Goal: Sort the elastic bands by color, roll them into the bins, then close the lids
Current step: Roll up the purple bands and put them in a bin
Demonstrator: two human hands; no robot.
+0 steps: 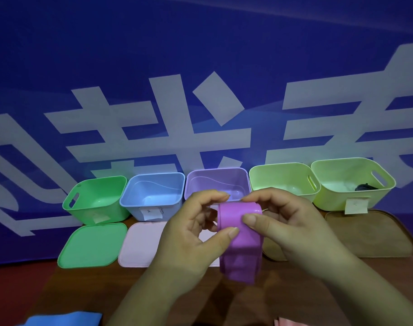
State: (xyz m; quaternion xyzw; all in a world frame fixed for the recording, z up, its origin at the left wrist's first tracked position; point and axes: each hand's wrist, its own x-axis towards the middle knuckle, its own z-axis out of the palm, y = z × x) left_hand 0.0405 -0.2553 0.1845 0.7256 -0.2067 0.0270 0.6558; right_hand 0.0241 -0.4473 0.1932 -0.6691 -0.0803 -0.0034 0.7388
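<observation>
Head view. Your left hand (191, 231) and right hand (283, 222) both pinch purple band (240, 241), partly rolled, held in air just in front of purple bin (214, 182).

Progress looks early — only far-right bin (335, 198) holds dark roll (365, 186); other four appear empty. No lid closed: green lid (92, 245) and others lie flat before bins. Blue band (64, 320) and pink band (287, 322) lie at near edge, unsorted.

Room: purple bin mouth open directly ahead — lift over front rim.

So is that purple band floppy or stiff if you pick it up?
Probably floppy: the purple band bends into a curl between the left hand and right hand, and its loose end droops. Likely light, since two pinches hold it up.
</observation>
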